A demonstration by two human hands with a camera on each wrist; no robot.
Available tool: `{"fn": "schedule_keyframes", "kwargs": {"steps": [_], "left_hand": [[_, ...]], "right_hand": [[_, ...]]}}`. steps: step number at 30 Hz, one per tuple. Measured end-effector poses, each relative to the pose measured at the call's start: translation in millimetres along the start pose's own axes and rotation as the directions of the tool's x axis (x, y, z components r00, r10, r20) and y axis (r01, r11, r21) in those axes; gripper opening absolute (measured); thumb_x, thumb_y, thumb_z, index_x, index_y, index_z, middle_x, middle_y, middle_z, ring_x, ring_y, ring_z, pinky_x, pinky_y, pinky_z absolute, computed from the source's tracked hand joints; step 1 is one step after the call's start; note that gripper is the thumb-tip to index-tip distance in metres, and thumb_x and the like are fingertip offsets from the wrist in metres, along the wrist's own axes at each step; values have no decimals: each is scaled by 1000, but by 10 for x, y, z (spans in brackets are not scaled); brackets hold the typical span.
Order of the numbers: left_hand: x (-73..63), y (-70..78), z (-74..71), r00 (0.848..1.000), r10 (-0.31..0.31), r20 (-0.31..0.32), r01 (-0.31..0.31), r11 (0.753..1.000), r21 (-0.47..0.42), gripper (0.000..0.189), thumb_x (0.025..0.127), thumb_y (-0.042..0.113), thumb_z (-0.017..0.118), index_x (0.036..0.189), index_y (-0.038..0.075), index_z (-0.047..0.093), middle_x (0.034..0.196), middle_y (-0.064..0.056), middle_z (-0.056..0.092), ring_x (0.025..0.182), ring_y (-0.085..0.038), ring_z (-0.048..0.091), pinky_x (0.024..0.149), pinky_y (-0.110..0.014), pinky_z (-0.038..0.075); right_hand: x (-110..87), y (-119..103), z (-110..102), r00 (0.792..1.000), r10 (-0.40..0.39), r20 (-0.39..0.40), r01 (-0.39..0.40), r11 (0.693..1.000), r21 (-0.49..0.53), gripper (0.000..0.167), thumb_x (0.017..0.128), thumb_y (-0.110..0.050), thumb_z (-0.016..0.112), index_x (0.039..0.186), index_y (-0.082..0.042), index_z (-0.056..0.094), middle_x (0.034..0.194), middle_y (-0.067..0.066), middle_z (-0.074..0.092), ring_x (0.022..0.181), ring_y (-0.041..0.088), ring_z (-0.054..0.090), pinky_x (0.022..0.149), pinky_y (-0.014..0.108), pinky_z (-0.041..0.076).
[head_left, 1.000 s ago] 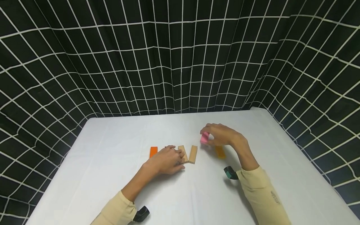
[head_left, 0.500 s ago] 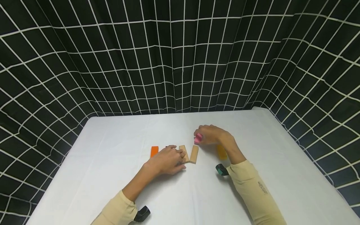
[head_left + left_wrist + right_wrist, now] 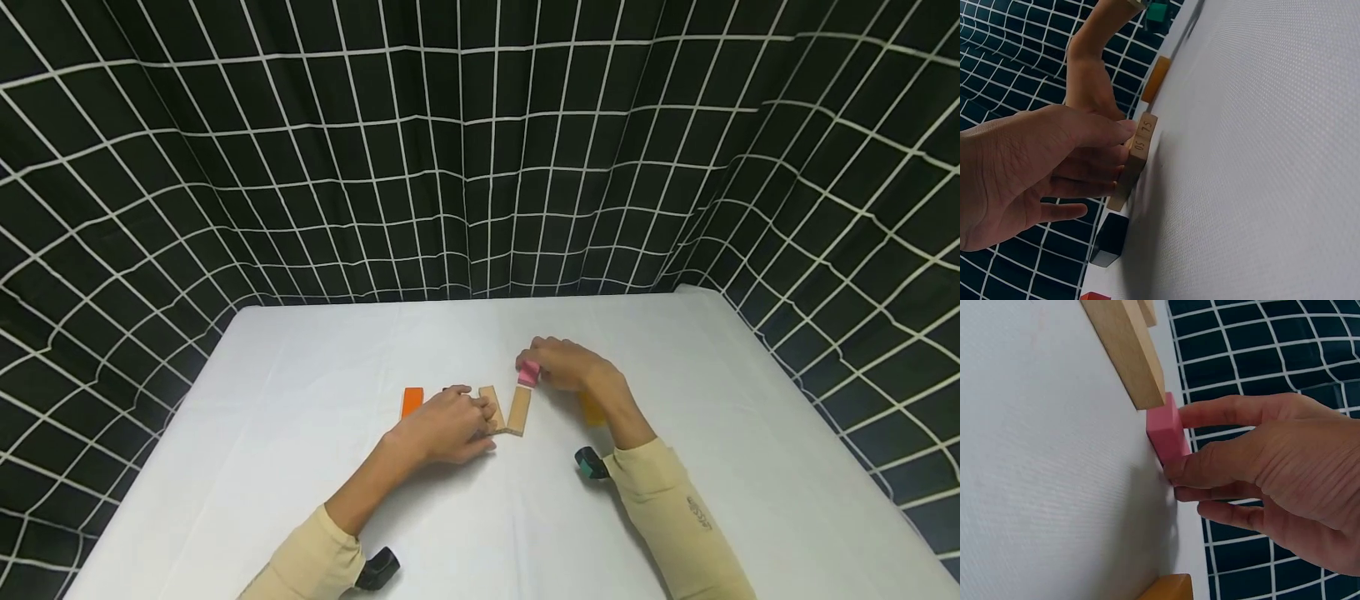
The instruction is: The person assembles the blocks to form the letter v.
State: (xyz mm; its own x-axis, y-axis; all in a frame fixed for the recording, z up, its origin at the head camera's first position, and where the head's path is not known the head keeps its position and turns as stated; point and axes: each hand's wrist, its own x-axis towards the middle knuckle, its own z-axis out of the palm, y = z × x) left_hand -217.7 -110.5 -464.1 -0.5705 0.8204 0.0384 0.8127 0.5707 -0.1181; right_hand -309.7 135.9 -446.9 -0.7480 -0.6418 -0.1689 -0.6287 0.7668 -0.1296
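My right hand (image 3: 566, 365) pinches a pink block (image 3: 1166, 428) between thumb and fingers, low at the table. In the right wrist view it meets the end of a wooden block (image 3: 1129, 353). Two plain wooden blocks form a V in the head view: the right one (image 3: 519, 411) and the left one (image 3: 491, 402). Their near ends meet and bear printed digits in the left wrist view. Over the left wooden block lies my left hand (image 3: 446, 427), fingers fairly straight and touching it. That hand partly hides the block.
A yellow-orange block (image 3: 592, 408) lies beside the right wrist. Left of the wooden blocks are a black block (image 3: 1110, 239), mostly hidden in the head view, and an orange block (image 3: 412, 401). The white table (image 3: 315, 350) ends at a dark gridded curtain (image 3: 375, 167).
My right hand has carried the pink block left and down to the far end of the right wooden block. My left hand has stayed in place.
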Motion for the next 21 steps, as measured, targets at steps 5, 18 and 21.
{"fn": "schedule_keyframes", "kwargs": {"steps": [5,18,21], "left_hand": [[2,-3,5,1000,-8,11,8,1000,-6,26,100,41,66,102,20,82,104,7,71,98,-10,71,110,-43,54],[9,-5,-10,1000,-2,18,2,1000,1,27,101,41,65,105,21,82,107,7,72,99,-9,71,109,-44,55],[-1,-4,-4,1000,1,5,-1,1000,9,26,101,41,65,103,21,82,107,7,72,98,-9,71,108,-44,56]], "right_hand": [[14,-17,15,1000,0,2,0,1000,12,41,94,1,70,127,-23,72,114,5,68,102,24,64,93,41,58],[0,-70,-12,1000,-18,11,18,1000,10,39,93,0,72,126,-22,74,109,4,68,96,21,62,88,39,57],[3,-82,-14,1000,-20,12,20,1000,14,39,93,0,72,126,-22,74,110,4,69,98,21,63,91,41,57]]}}
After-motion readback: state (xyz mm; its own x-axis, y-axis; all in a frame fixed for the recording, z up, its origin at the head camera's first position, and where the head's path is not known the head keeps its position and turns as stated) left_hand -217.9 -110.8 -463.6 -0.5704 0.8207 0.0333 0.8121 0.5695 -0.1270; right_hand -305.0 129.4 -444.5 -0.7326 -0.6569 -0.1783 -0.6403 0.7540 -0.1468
